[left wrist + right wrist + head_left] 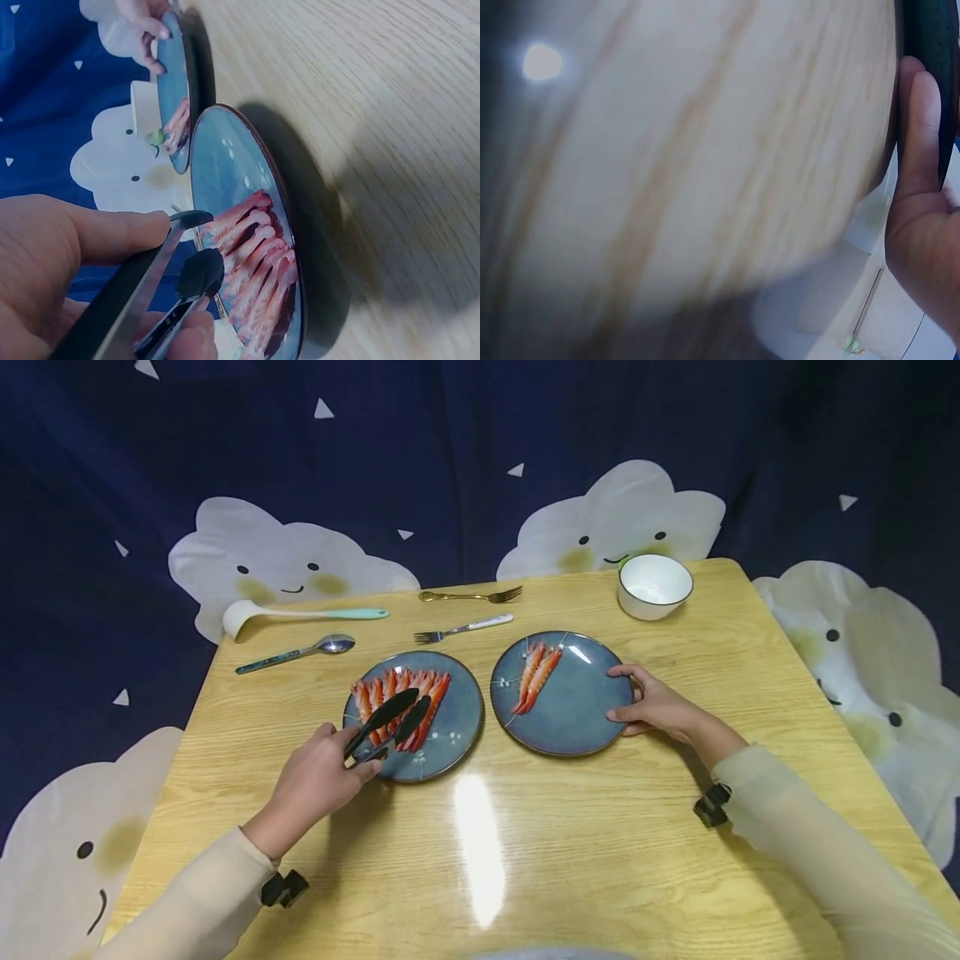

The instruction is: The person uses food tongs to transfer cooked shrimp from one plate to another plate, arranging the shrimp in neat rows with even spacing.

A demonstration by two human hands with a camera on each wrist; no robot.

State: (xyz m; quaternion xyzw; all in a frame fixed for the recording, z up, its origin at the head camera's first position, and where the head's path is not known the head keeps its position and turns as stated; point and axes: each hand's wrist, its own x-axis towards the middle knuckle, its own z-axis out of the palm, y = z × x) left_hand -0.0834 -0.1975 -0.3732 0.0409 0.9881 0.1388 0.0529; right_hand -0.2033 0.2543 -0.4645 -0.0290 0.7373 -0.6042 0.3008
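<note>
Left grip (318,772) holds tongs (393,706) partly hiding shrimp (437,697); right grip (663,706) holds a plate (577,714), fingers (628,671) partly hidden.

Round blue plates (581,714): white-flowered. Slender shrimp pieces (542,678): red-orange, white. Metal tongs (394,705): black, silver. Wooden tabletop (600,843): yellow, grained. Navy fabric backdrop (450,443): white clouds (262,545), triangles (323,411).

The right hand (924,225) holds a dark plate (931,34). Past the edge of the wooden table (682,172) lies a pale surface (829,296).
</note>
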